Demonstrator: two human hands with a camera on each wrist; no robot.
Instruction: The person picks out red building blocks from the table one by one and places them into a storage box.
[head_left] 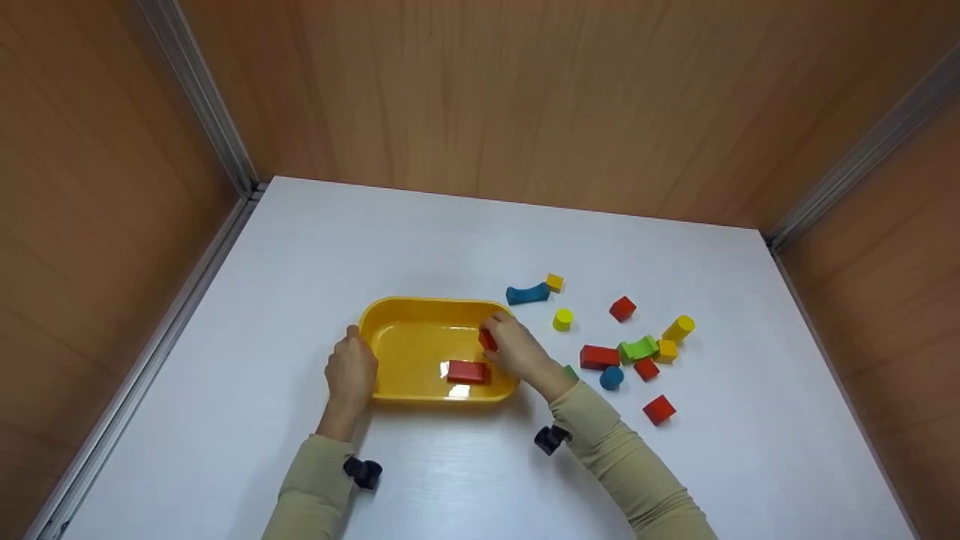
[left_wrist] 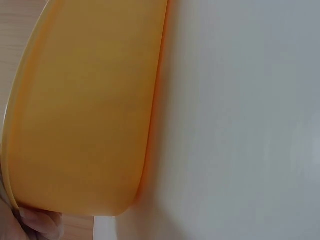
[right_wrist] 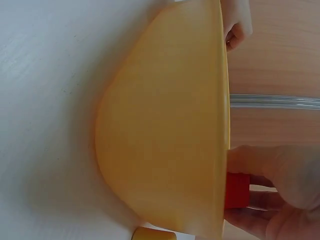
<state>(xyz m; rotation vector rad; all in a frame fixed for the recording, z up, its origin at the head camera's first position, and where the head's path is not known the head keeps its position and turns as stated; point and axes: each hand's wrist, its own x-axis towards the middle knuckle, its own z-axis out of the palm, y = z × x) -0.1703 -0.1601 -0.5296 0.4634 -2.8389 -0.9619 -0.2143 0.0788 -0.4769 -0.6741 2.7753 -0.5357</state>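
A yellow plastic tray (head_left: 409,352) stands on the white table. My left hand (head_left: 351,373) grips its left rim; in the left wrist view the fingertips (left_wrist: 42,224) curl under the edge. Over the right end of the tray, my right hand (head_left: 516,349) pinches a small red block (head_left: 487,340) between thumb and fingers. From the right wrist, that block (right_wrist: 237,191) shows just above the rim, its lower part hidden behind the tray wall. A red rectangular block (head_left: 466,372) lies inside the tray, near its front right.
Right of the tray lie loose blocks: a blue arch (head_left: 528,294), a yellow cylinder (head_left: 562,319), a red brick (head_left: 599,357), a green piece (head_left: 638,349), a blue cylinder (head_left: 611,377) and several cubes. My right wrist partly covers another green piece (head_left: 571,371). Wooden walls (head_left: 480,97) enclose the table.
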